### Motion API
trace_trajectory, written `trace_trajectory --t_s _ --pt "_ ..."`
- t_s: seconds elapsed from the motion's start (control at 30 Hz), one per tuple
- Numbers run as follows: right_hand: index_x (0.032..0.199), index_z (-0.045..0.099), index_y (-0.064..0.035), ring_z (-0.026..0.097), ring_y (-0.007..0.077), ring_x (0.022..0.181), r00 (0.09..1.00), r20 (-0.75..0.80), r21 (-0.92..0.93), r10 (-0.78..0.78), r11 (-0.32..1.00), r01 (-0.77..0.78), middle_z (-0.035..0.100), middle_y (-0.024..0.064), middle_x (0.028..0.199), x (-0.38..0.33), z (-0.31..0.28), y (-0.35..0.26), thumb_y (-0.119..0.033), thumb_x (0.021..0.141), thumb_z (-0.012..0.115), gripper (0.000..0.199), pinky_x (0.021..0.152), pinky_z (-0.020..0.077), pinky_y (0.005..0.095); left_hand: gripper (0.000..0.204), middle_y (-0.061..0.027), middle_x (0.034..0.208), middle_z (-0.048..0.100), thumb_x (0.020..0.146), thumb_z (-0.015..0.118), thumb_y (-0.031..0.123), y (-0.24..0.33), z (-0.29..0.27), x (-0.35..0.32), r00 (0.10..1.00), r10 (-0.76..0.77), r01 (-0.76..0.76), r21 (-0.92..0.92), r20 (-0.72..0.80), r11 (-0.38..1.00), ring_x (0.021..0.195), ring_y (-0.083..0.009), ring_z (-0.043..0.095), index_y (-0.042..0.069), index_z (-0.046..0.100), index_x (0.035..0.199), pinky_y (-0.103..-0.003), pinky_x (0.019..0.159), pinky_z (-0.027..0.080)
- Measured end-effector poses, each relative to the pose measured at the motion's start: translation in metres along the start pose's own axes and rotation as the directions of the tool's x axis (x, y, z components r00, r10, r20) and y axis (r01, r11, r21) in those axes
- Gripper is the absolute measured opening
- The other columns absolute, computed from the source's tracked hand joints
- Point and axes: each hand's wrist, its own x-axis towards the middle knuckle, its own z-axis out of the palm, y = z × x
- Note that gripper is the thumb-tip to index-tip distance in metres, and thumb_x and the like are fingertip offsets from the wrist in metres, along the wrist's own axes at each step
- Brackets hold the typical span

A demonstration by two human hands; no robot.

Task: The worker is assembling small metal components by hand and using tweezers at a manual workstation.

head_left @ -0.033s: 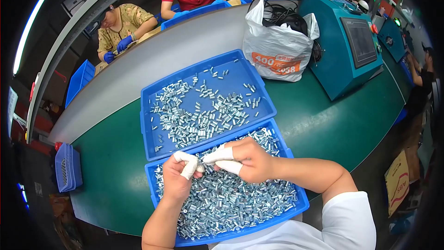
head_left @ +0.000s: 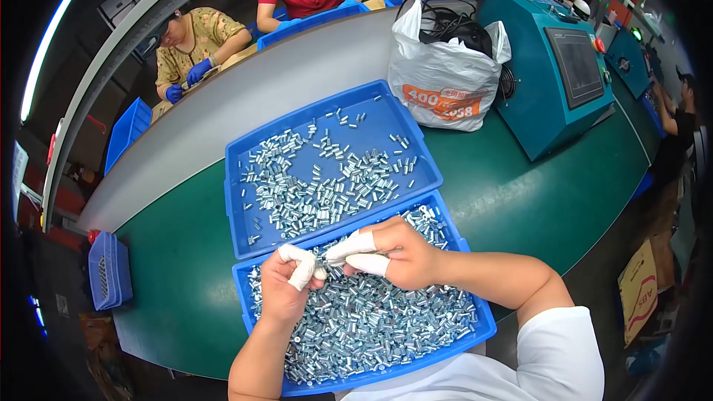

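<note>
My left hand [head_left: 286, 282] and my right hand [head_left: 405, 256] meet over the near blue tray [head_left: 486, 321], with white coverings on thumbs and forefingers. Both are closed in a pinch, their fingertips almost touching. Between them shows a bit of a small metal sleeve [head_left: 322, 259], mostly hidden by the fingers. Loose shiny metal sleeves [head_left: 386, 327] fill the near tray in a deep heap. Right behind it, a second blue tray [head_left: 371, 128] holds a thinner scatter of the same short cylinders, with bare blue floor showing around them.
The trays rest on a green tabletop [head_left: 178, 252]. A white plastic bag [head_left: 445, 78] with black cables and a teal machine [head_left: 546, 74] with a screen stand at the far right. Blue baskets [head_left: 110, 271] hang at the left edge. Co-workers sit beyond a grey partition [head_left: 297, 67].
</note>
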Motion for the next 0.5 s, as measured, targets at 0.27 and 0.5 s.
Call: trace_trajectory --t_s 0.27,0.5 --pt "0.126 0.074 0.0042 0.077 0.021 0.101 0.997 -0.062 0.107 0.047 0.993 -0.04 0.078 0.0155 0.114 -0.0016 0.0035 0.0032 0.002 0.103 0.062 0.026 0.089 0.0615 0.0336 0.003 -0.0105 0.084 0.074 0.102 0.07 0.005 0.0058 0.0043 -0.0015 0.999 0.037 -0.033 0.11 -0.03 0.993 0.071 -0.0149 0.071 0.004 0.067 0.102 -0.026 0.063 0.057" --pt "0.122 0.076 0.0034 0.077 0.0225 0.097 0.995 -0.072 -0.064 -0.071 0.996 0.066 0.077 0.0154 0.108 0.0005 0.0039 0.0039 0.005 0.101 0.061 0.026 0.087 0.0599 0.0342 0.007 -0.0088 0.085 0.073 0.104 0.07 0.009 0.0054 0.0035 -0.0002 0.999 -0.015 0.019 0.107 -0.041 0.994 0.071 -0.0132 0.07 0.004 0.065 0.101 -0.026 0.064 0.058"
